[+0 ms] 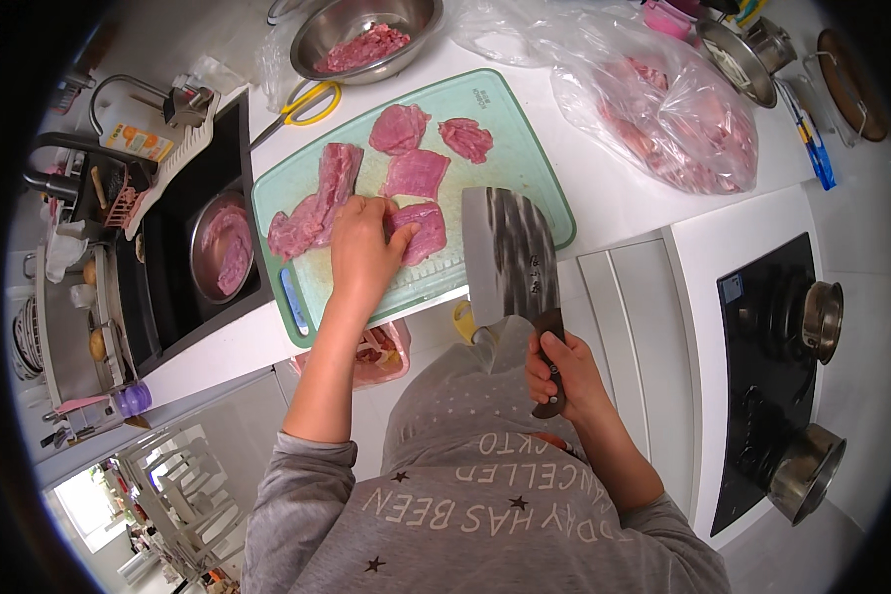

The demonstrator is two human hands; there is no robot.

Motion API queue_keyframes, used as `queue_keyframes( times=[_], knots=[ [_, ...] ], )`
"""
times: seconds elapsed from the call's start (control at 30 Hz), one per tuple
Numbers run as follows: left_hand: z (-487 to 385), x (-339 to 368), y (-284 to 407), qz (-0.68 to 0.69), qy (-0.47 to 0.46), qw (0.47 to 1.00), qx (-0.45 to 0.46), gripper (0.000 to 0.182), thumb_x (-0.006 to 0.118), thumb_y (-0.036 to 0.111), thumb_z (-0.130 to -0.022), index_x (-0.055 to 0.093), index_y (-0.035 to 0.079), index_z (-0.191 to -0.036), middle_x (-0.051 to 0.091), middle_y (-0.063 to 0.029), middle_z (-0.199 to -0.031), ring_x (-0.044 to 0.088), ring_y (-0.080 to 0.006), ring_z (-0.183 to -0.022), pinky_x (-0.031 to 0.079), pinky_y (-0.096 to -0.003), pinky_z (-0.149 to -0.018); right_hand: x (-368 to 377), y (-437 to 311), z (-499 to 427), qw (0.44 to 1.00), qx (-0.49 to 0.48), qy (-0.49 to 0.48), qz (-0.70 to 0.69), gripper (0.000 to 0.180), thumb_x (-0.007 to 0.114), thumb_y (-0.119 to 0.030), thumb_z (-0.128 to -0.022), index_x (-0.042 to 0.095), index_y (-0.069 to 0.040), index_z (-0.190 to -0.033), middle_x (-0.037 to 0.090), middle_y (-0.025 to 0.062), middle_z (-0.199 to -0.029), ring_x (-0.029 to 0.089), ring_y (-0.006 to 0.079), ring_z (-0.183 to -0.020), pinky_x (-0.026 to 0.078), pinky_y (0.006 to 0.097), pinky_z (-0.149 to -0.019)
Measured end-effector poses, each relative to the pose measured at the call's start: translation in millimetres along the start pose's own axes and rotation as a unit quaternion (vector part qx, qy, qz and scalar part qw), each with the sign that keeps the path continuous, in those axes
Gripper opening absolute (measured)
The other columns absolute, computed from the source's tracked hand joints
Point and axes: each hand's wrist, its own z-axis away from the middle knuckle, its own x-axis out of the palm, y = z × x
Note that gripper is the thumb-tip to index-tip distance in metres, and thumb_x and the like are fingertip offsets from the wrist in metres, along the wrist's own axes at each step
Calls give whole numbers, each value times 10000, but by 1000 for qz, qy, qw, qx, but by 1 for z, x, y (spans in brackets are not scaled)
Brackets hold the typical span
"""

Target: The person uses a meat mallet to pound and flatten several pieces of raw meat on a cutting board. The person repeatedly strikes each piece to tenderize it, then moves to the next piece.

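My left hand (364, 241) rests on the cutting board, its thumb and curled fingers on the left edge of a raw meat slice (427, 241); the fingertips are partly hidden. A longer piece of raw meat (334, 174) lies beside that hand, partly covered by it. Farther up the pale green cutting board (523, 182) lie a middle slice (416, 173), a rounded slice (399, 128) and a smaller ridged piece (466, 139). Off the board's near edge, my right hand (572, 371) grips the dark handle of a broad cleaver (516, 252), blade pointing away from me.
Yellow-handled scissors (312, 102) and a steel bowl of cut meat (367, 44) sit beyond the board. A plastic bag of meat (676, 126) lies right. Leftward, the black sink (171, 297) holds a meat bowl (223, 249). Below the counter is a pink bin (382, 356); a cooktop (765, 371) stands right.
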Motion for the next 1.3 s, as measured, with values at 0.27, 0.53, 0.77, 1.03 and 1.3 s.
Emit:
queue_keyframes(
  times=[0.27,0.53,0.77,1.03,1.3],
  knots=[
    [-5,3,-4,226,-111,960,-124,250,725,7,-778,563,3,-969,596,-99,-879,580,-190,-813,465,-294,-731,0,-8,3,1000,5,-11,18,192,524,-217,-1001,521,-49,-909,475,25,-650,427,103,-475,372,273,-441],
    [-7,-28,-11,386,-117,908,-114,295,574,-22,-915,543,63,-1196,536,-1,-1067,534,-88,-885,442,-223,-783,-8,-25,20,997,-11,-1,72,204,511,-240,-1003,509,-44,-949,454,34,-640,405,103,-456,372,276,-429],
    [-10,-45,-17,291,-207,930,-85,254,591,-16,-905,597,45,-1151,573,14,-989,495,-84,-808,440,-224,-737,-16,-34,24,995,-5,-18,93,179,542,-188,-986,498,-51,-879,492,24,-652,448,102,-478,400,278,-447],
    [-16,-32,-23,251,-261,932,-16,271,600,-33,-876,591,32,-1139,598,-26,-934,503,-100,-798,453,-251,-738,-4,-24,21,994,22,-30,98,207,556,-199,-982,479,-68,-841,501,20,-662,453,98,-493,411,276,-456],
    [4,-23,1,-60,-66,986,138,366,696,-23,-730,613,35,-1082,612,-131,-1122,586,-353,-1025,485,-403,-827,12,-15,18,995,-19,31,89,197,555,-201,-984,497,-59,-860,494,23,-650,446,106,-467,402,285,-443]
  ],
)
